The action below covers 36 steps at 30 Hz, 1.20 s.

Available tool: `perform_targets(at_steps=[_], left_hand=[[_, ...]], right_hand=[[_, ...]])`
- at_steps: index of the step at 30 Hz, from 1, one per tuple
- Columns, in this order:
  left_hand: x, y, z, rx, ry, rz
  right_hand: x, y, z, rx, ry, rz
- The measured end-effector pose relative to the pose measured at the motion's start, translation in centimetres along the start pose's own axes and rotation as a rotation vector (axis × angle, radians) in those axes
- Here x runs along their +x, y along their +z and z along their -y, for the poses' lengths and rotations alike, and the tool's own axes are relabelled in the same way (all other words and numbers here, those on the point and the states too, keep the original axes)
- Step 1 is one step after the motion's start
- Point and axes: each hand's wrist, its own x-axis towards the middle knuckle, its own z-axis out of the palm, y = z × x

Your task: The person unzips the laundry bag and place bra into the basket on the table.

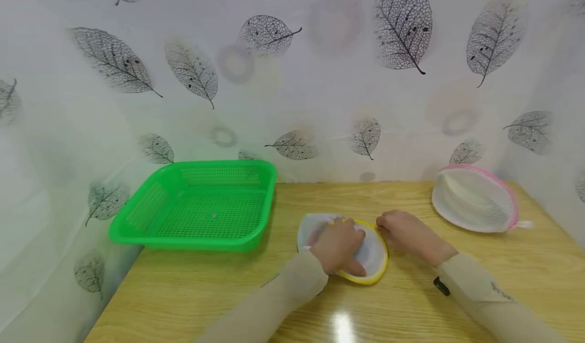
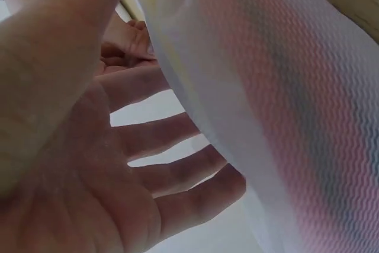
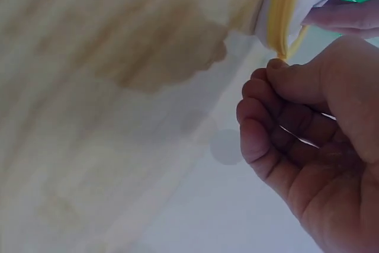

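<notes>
While under wide left hand [image 1: 337, 246], yellow-rimmed bag [image 1: 372, 251]; its edge [image 3: 285, 13] in pinching right hand [image 1: 409, 232]

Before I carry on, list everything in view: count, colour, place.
Basket: one, green, left
Yellow-rimmed bag: one, white mesh, centre
Striped material: count unclear, pink and grey, seen through that bag
Pink-rimmed bag: one, white mesh, far right
Table: one, light wood, under both bags
Sheeting: count unclear, white with dark leaves, behind
Small item: one, black, lower right
Sleeves: two, beige, forearms
Left hand: one, on the yellow-rimmed bag
Right hand: one, pinching that bag's rim
</notes>
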Motion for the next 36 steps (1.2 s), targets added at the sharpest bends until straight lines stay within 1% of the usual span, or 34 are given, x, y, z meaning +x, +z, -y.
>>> perform_targets(at_steps=[4, 7, 13, 17, 22, 27, 36], left_hand=[[-0.23, -0.18, -0.16, 0.078, 0.022, -0.01], [-0.35, -0.13, -0.12, 0.105, 0.039, -0.01], [-0.02, -0.07, 0.14, 0.016, 0.029, -0.008], [0.16, -0.1, 0.26, -0.025, 0.027, 0.014], [0.3, 0.1, 0.33, -0.037, 0.035, 0.024], [0.12, -0.01, 0.43, -0.049, 0.024, 0.031], [0.0, -0.07, 0.41, -0.056, 0.019, 0.012]], right_hand=[[0.35, -0.23, -0.23, 0.012, 0.001, 0.04], [0.44, -0.16, -0.36, 0.007, -0.009, 0.056], [0.44, -0.03, -0.46, 0.006, -0.015, 0.063], [0.25, -0.04, -0.49, -0.001, -0.023, 0.062], [0.01, -0.05, -0.4, -0.022, -0.031, 0.059], [0.12, -0.11, -0.27, -0.021, -0.026, 0.075], [-0.02, -0.1, -0.35, -0.008, -0.013, 0.068]])
